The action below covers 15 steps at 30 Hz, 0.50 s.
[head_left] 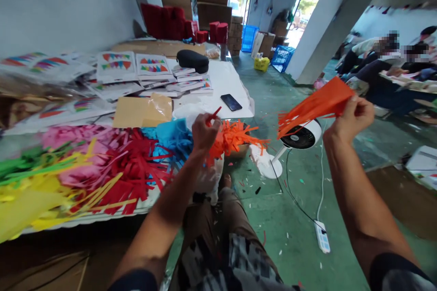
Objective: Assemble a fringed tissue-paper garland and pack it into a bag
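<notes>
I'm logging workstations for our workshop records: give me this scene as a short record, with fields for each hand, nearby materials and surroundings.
Left hand: pinches a thin red stick, beside a bundle of orange fringed paper.
Right hand: holds up a sheet of orange fringed paper.
Nearby materials: red fringed paper; blue fringed paper.
Surroundings: black smartphone; white floor fan; seated co-workers.
</notes>
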{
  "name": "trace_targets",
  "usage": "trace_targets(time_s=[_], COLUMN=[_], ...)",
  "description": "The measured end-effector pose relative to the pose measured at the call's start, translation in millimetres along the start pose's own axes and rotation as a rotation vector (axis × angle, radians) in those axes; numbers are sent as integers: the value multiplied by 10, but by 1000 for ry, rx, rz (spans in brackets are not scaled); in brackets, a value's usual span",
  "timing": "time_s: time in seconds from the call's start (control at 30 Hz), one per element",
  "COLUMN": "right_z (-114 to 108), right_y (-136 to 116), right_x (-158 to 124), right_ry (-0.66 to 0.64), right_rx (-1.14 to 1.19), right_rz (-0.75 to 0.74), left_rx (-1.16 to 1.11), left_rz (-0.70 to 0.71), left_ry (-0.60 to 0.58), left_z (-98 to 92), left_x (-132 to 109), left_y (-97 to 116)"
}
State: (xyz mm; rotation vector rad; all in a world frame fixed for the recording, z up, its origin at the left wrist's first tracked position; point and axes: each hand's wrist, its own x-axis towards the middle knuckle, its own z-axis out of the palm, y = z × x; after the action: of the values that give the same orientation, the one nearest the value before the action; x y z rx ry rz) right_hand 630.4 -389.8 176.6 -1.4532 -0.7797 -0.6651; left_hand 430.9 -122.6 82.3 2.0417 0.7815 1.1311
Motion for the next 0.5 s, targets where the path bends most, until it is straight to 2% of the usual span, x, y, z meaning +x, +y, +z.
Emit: trace_targets(time_s=[0.07, 0.17, 0.2, 0.27, 0.33, 0.37, 0.5], right_z=[13, -21, -47, -92, -95, -75, 84], right_y=[-45, 114, 203, 380, 504, 536, 477], right_x=[-118, -182, -174, -139, -118, -123, -258], right_ry=[-50, -61, -14, 162, 293, 318, 258], right_rx=[-18, -26, -26, -12, 4, 10, 40], right_rz=[18, 44, 47, 37, 30, 31, 62], left_rx=[-114, -166, -146, -83, -15, 15, 155], left_rz=[138, 422, 486, 569, 613, 625, 616], left_ry=[-26, 10, 37, 77, 68, 44, -130], left_z=[3, 44, 64, 111, 161, 188, 306], left_x=[217, 512, 581, 655, 635, 590, 223], left_y=[213, 551, 642, 749, 723, 657, 145])
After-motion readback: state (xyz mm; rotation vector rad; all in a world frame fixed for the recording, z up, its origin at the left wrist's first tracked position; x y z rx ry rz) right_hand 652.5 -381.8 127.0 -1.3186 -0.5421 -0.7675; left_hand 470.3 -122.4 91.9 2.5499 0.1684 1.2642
